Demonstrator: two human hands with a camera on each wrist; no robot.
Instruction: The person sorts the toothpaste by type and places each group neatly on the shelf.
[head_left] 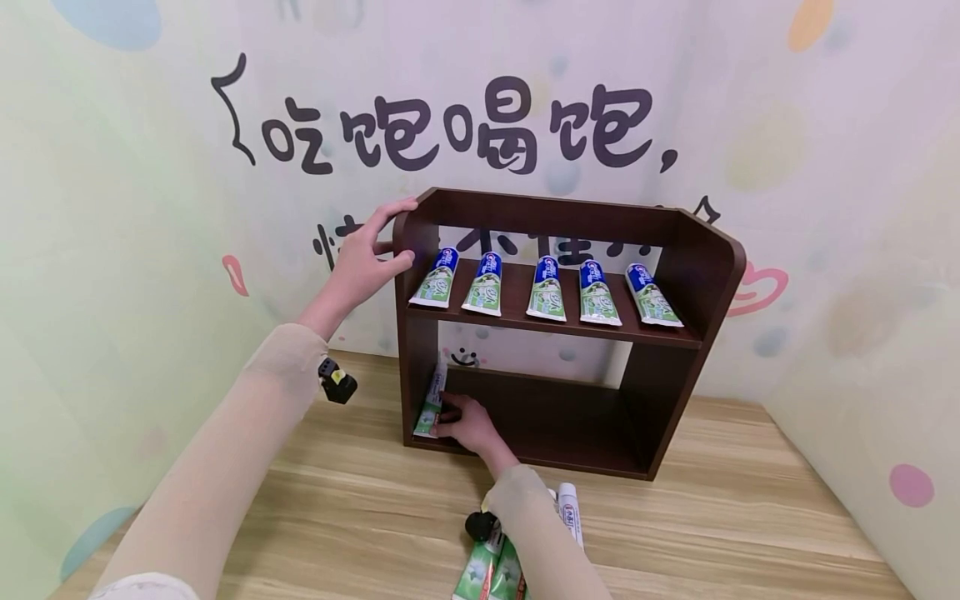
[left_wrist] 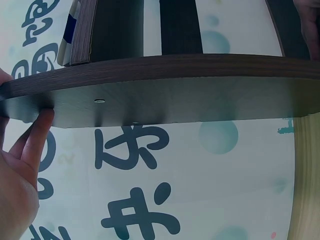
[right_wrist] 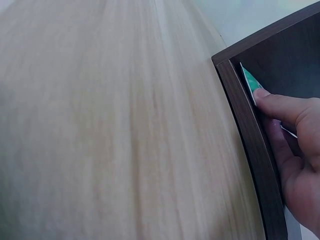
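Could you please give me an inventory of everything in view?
Wood-grain table: one, light brown, across the foreground.
Two-tier box-shaped shelf: one, dark brown, standing on the table.
Flat squeeze tubes: five, blue and green, in a row on the shelf's upper tier.
Slim squeeze tube: one, white and green, left end of the lower tier.
Loose squeeze tubes: at least three, white and green, on the table before the shelf, partly hidden.
Printed backdrop: one surround, pale, behind the shelf.
Wrist devices: two, black, one per wrist.
Sleeves: two, cream, one per arm.
Left hand: one, touching the shelf's left side.
Right hand: one, pinching the slim tube.
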